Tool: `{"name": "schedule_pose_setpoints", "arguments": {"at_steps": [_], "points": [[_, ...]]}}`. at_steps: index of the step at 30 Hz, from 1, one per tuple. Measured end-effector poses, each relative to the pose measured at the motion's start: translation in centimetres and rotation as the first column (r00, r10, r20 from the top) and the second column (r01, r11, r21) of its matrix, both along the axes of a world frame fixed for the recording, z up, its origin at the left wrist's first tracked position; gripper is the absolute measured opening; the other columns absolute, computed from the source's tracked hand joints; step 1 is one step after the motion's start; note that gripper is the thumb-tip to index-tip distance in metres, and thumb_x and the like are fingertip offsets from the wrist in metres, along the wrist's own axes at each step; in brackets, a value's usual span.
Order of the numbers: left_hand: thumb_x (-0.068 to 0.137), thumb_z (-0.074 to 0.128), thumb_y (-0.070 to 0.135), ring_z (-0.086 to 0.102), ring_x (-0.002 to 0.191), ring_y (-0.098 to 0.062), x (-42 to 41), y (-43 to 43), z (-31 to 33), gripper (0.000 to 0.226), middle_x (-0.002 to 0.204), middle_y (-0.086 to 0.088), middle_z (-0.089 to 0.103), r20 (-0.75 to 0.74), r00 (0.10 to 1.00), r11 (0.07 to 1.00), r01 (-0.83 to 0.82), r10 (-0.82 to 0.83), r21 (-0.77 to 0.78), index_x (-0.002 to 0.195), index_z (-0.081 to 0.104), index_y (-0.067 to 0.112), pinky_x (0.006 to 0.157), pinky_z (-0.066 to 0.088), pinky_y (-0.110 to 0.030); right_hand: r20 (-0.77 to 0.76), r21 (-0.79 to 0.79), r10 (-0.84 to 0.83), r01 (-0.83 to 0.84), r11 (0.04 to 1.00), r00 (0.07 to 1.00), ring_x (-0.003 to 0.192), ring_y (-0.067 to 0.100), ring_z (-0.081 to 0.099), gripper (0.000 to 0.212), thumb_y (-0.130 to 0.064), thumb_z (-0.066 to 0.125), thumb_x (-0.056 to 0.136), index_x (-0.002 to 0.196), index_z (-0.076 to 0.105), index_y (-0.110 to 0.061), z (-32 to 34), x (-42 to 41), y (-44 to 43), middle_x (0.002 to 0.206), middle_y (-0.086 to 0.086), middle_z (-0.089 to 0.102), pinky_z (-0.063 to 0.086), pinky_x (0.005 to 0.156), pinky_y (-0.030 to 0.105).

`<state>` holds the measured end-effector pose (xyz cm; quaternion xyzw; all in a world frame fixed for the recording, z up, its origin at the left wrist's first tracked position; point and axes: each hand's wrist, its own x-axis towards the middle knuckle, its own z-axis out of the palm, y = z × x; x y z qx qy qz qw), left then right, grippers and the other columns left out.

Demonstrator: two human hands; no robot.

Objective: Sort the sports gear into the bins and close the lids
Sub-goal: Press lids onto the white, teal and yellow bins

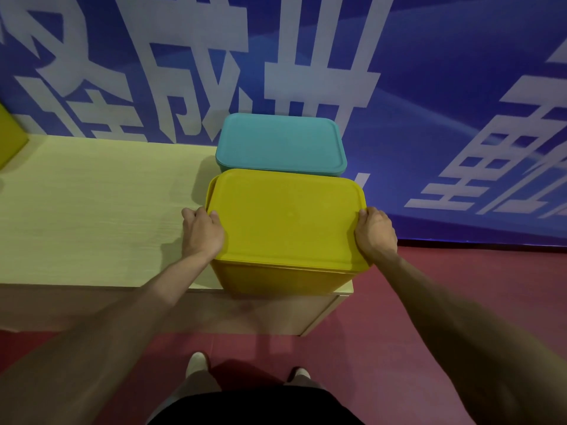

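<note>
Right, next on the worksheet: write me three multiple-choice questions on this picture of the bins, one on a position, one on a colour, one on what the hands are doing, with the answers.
1. Where does the teal bin stand?
A. On the floor
B. Behind the yellow bin, on the table
C. On top of the yellow bin

2. What colour is the floor?
A. Dark red
B. Green
C. White

3. What are the left hand and right hand doing?
A. Hanging free
B. Lifting the teal bin
C. Gripping the yellow lid at its side edges

Answers:
1 B: it sits farther back on the same tabletop.
2 A: dark red shows all around the table's base.
3 C: each hand curls its fingers over an opposite edge of the lid.
</note>
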<state>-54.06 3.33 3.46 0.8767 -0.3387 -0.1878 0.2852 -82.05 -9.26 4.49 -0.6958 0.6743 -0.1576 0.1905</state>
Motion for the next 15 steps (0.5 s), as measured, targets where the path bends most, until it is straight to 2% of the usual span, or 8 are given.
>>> {"name": "schedule_pose_setpoints", "arguments": {"at_steps": [7, 15], "points": [[0.103, 0.029, 0.026, 0.051, 0.103, -0.034, 0.1, 0.8, -0.1, 0.038, 0.122, -0.017, 0.038, 0.047, 0.998, 0.998, 0.03, -0.028, -0.048, 0.118, 0.05, -0.001, 0.091, 0.04, -0.04, -0.039, -0.053, 0.005, -0.007, 0.999, 0.999, 0.108, 0.039, 0.055, 0.042, -0.032, 0.027, 0.103, 0.123, 0.05, -0.002, 0.0, 0.2, 0.7, 0.122, 0.018, 0.054, 0.043, 0.089, 0.047], [0.103, 0.032, 0.02, 0.051, 0.1, -0.035, -0.4, 1.6, -0.5, 0.034, 0.116, -0.017, 0.043, 0.081, 0.997, 0.989, -0.005, 0.017, -0.15, 0.119, 0.053, 0.0, 0.089, 0.041, -0.039, -0.062, -0.057, 0.031, -0.035, 0.998, 0.998, 0.107, 0.038, 0.055, 0.042, -0.031, 0.026, 0.103, 0.124, 0.048, -0.002, 0.4, 0.6, 1.4, 0.123, 0.017, 0.051, 0.044, 0.087, 0.046]]}}
